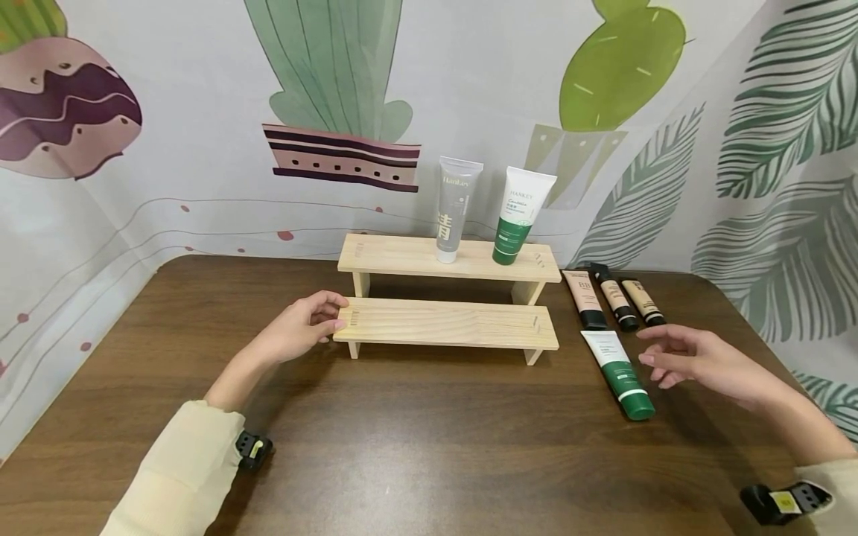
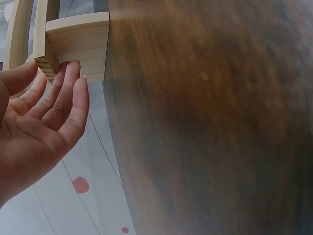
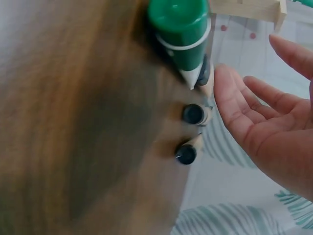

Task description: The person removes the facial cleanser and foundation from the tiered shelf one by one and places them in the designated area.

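Observation:
My left hand (image 1: 304, 327) grips the left end of the lower step of a two-tier wooden display rack (image 1: 436, 321). In the left wrist view its thumb (image 2: 19, 78) lies at the board's edge, with the fingers curving round under the end. On the upper step stand a grey tube (image 1: 456, 208) and a white-and-green tube (image 1: 521, 216), both cap down. My right hand (image 1: 700, 365) hovers with loosely bent, empty fingers just right of another white-and-green tube (image 1: 617, 376), which lies on the table with its green cap toward me.
Behind that lying tube, to the right of the rack, lie a pink BB cream tube (image 1: 585, 298), a black-capped tube (image 1: 615, 298) and a beige tube (image 1: 643, 301). A patterned cloth (image 1: 201, 149) hangs behind the brown wooden table (image 1: 402, 447).

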Motion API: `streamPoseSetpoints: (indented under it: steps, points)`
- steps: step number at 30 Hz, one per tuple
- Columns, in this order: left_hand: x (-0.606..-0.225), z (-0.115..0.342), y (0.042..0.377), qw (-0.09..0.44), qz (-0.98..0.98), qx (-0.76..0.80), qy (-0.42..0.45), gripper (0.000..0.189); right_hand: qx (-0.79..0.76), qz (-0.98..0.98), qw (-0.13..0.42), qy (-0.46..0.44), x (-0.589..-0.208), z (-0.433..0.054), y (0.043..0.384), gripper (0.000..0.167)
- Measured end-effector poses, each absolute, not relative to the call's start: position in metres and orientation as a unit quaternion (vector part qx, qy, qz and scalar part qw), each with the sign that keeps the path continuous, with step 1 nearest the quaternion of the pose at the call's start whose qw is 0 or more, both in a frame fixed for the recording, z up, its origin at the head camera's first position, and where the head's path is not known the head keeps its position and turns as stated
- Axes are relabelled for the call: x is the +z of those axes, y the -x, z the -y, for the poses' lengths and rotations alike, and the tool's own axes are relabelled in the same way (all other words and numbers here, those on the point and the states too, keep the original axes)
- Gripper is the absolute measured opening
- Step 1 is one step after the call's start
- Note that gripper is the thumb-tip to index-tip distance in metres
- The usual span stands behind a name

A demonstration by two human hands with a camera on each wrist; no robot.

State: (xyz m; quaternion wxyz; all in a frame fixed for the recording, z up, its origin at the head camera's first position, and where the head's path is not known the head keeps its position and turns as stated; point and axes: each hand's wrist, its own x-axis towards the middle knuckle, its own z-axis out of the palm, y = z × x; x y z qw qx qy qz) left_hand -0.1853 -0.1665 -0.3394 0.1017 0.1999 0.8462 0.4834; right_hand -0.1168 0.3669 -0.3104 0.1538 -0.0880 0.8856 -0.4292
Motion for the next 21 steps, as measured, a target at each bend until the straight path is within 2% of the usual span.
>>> streamPoseSetpoints:
  steps: [5, 12, 21]
  points:
    - [-0.339, 0.167, 0.185, 0.103, -0.847, 0.482, -0.199, 0.027, -0.430, -0.884, 0.136, 0.125, -0.305, -0.357, 0.122, 0.031]
    - [-0.340, 0.168, 0.186, 0.107, -0.843, 0.489, -0.199, 0.027, -0.408, -0.893, 0.134, 0.133, -0.293, -0.334, 0.131, 0.042]
    - [-0.340, 0.168, 0.185, 0.110, -0.846, 0.479, -0.204, 0.028, -0.400, -0.894, 0.117, 0.163, -0.287, -0.302, 0.140, 0.041]
